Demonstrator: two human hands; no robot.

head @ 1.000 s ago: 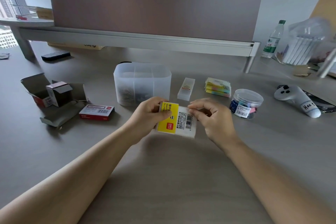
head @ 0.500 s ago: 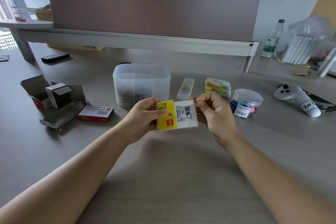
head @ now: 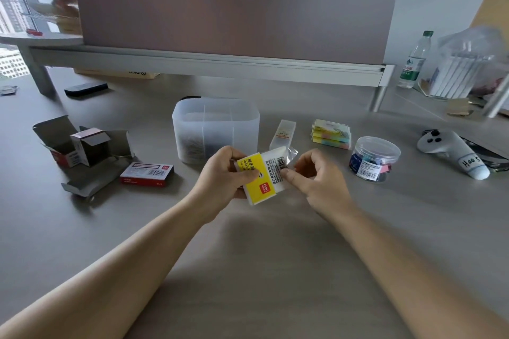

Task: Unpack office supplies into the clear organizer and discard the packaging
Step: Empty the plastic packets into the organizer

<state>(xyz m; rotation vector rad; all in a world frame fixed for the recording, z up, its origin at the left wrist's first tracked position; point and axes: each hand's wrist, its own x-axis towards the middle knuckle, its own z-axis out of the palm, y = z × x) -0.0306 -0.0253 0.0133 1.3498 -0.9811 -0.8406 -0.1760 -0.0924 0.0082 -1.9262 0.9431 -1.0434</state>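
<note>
I hold a small yellow-and-white packet in clear plastic wrap just above the desk, in front of the clear organizer. My left hand grips its yellow end. My right hand pinches the white barcoded end, where a loose flap of the wrap sticks up. The organizer has dividers and holds small metal clips in its front compartments. To its right lie a clear slim box, a stack of pastel sticky notes and a round clear jar of binder clips.
Opened empty cardboard boxes and a closed red-and-white staple box lie at left. A white controller rests at far right. A water bottle and a bagged bundle stand behind. A partition screen closes the back.
Both hands tilted the packet, so its yellow end now points toward me. The right hand shifted its pinch along the white end, and a flap of the wrap has lifted.
</note>
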